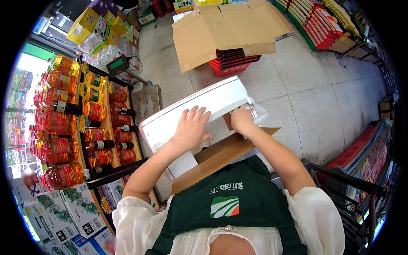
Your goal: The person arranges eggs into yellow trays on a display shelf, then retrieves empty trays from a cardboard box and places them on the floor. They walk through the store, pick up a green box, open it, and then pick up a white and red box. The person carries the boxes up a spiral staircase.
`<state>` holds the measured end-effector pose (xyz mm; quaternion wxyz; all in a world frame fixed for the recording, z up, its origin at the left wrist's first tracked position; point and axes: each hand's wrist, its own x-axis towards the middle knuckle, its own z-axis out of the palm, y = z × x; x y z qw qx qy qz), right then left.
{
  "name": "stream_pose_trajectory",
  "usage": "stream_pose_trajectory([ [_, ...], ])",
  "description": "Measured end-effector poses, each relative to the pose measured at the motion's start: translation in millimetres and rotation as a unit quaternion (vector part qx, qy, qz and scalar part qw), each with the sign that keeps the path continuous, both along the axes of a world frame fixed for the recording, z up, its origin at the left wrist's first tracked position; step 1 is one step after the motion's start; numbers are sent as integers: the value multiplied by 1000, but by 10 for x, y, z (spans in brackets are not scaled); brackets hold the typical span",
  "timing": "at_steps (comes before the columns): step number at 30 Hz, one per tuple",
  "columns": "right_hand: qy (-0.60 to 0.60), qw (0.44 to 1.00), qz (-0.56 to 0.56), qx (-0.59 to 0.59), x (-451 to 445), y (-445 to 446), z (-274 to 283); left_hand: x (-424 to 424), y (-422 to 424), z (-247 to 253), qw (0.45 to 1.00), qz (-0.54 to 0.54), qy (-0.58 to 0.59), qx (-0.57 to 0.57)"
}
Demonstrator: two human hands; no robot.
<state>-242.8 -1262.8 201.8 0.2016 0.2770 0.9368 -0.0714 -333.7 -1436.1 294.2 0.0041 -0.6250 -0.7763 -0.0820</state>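
A white cardboard carton (216,92) with a red edge is tilted in front of my body, and floor tiles show through its open middle. My left hand (191,129) lies on its white side, fingers spread. At the carton's right end, my right hand (241,119) has its fingers curled around the edge; the fingertips are partly hidden. A loose strip of clear tape (260,111) hangs beside that hand. The brown inside of a long flap (220,156) faces up close to my dark green apron (223,188). A smaller white flap (183,164) sticks out at the lower left.
Flattened brown cardboard (226,25) lies over stacked red shopping baskets (230,67) ahead. To the left are a platform scale (146,100) and shelves of oil bottles (60,149). A black metal rail (346,178) stands at right; a shelf of red packages (322,27) is at the far right.
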Motion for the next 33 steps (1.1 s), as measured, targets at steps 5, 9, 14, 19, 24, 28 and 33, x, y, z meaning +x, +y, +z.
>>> stream_pose_trajectory([
  [5, -26, 1000, -17, -4, -59, -144, 102, -18, 261, -295, 977, 32, 174, -121],
  [9, 5, 999, -41, -30, 91, -126, -31, -180, 305, -434, 983, -7, 158, -92],
  [14, 34, 995, -40, -85, 163, -235, -125, -398, 272, -419, 979, -54, 175, -94],
  [19, 32, 997, -9, -66, 186, -290, -43, -461, 216, -379, 981, -57, 163, -90],
  [24, 117, 956, 8, -270, 225, 84, 285, -424, 35, -190, 985, -44, 161, -47],
  [28, 361, 925, -52, -102, 214, 334, 428, -347, -29, -134, 985, -22, 168, -32],
  [33, 376, 888, -95, -247, 146, 547, 97, -322, -91, -131, 988, -1, 149, -38],
])
